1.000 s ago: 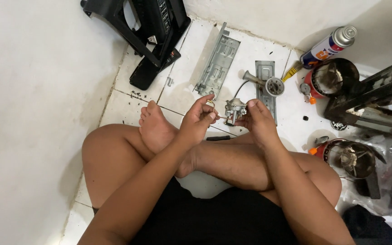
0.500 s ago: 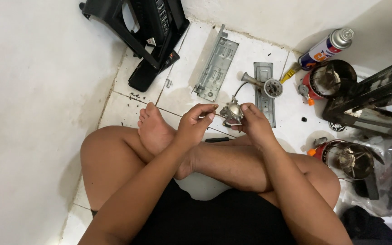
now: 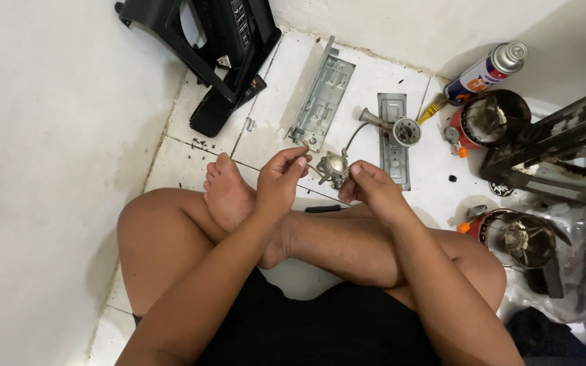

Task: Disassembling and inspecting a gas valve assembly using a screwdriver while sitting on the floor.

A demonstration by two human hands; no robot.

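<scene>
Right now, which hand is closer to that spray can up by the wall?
Right. The right hand sits below-left of the spray can, holding the small metal part; the left hand is farther left.

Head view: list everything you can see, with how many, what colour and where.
Small metal part: one, silver, held up in the right hand.
Metal plates: two, grey, flat on the floor ahead.
Horn-shaped metal piece: one, silver, on the smaller plate.
Spray can: one, white, blue and red, lying by the wall.
Round burner cans: two, red and dark, on the right.
Black stand: one, upper left.
Screwdriver: one, black, by the shin.
Plastic bag: one, clear, far right.
Tiled floor: white.
Left hand: pinching a thin pin.
Right hand: grip closed on the part.
</scene>
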